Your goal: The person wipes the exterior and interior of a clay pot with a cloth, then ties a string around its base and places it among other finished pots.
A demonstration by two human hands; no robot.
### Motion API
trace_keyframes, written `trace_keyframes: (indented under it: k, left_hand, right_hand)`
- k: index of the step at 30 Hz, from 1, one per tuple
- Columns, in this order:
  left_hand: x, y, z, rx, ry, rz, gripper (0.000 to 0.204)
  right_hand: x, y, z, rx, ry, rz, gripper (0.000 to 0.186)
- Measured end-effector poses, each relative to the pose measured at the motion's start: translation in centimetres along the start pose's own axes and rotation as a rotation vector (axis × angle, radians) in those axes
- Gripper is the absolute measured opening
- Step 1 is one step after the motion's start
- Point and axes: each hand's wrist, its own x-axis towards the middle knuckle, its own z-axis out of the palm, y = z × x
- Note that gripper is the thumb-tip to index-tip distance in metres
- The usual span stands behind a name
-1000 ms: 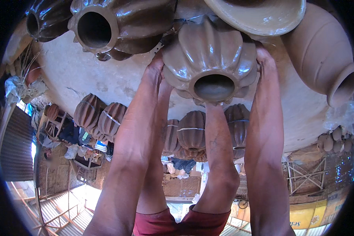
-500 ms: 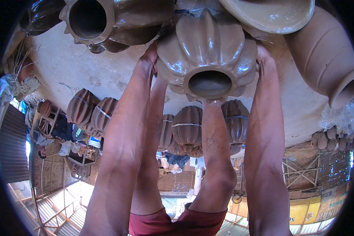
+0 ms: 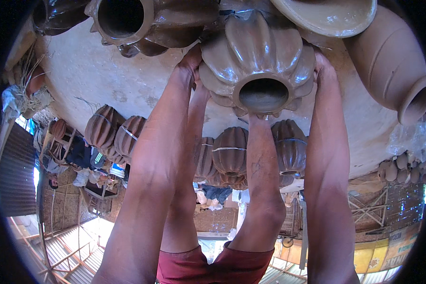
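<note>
A large ribbed clay pot (image 3: 265, 52), brown and shiny as if wet, sits at the top middle with its round mouth facing me. My left hand (image 3: 192, 60) presses against its left side, and my right hand (image 3: 321, 61) is against the right side. Both hands are closed round the pot's bulge, with most fingers hidden behind it. Close by on the left lies another ribbed pot (image 3: 175, 21) with a dark open mouth. Above and to the right is a wide, pale clay bowl or rim (image 3: 333, 19).
A tall smooth clay jar (image 3: 388, 61) lies at the right. Several banded ribbed pots (image 3: 229, 151) stand on the grey floor (image 3: 128, 80) beyond my bare legs (image 3: 265, 189). Clear plastic sheeting (image 3: 407, 139) and small pots (image 3: 402, 168) are at the far right. Another person (image 3: 53, 181) shows at far left.
The held pot appears slightly farther right and higher in the picture, and the neighbouring pots shift likewise. Both hands stay on its sides.
</note>
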Motion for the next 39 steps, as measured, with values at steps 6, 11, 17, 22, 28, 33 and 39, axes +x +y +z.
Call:
trace_keyframes:
  k: [6,11,17,22,28,33,39]
  left_hand:
    - [-0.7,-0.8,-2.7,-0.038,0.019,-0.132,0.046]
    - [-6.8,-0.3,-7.5,0.216,0.039,-0.143,0.058]
    - [-16.7,5.4,-11.6,0.665,0.080,-0.106,0.066]
    - [-25.2,11.0,-12.8,0.914,0.088,-0.094,0.065]
    - [-32.3,13.5,-12.6,1.093,0.133,-0.074,0.058]
    - [-35.6,12.0,-9.4,1.232,0.105,-0.037,0.055]
    - [-37.4,6.5,-5.4,1.399,-0.112,0.093,0.056]
  right_hand:
    - [-3.9,-0.4,-0.7,-0.079,0.218,0.001,0.056]
    - [-13.9,3.5,-6.2,-0.367,0.472,-0.280,0.059]
    - [-30.6,20.8,-10.1,-0.294,0.891,-0.293,0.047]
    - [-35.8,43.8,-0.9,-0.109,1.056,-0.292,0.023]
    - [-34.8,60.3,24.4,0.168,0.637,0.173,0.030]
    - [-34.5,63.5,36.7,0.640,0.439,0.135,0.037]
    - [-32.7,64.3,38.4,0.902,0.657,-0.085,0.032]
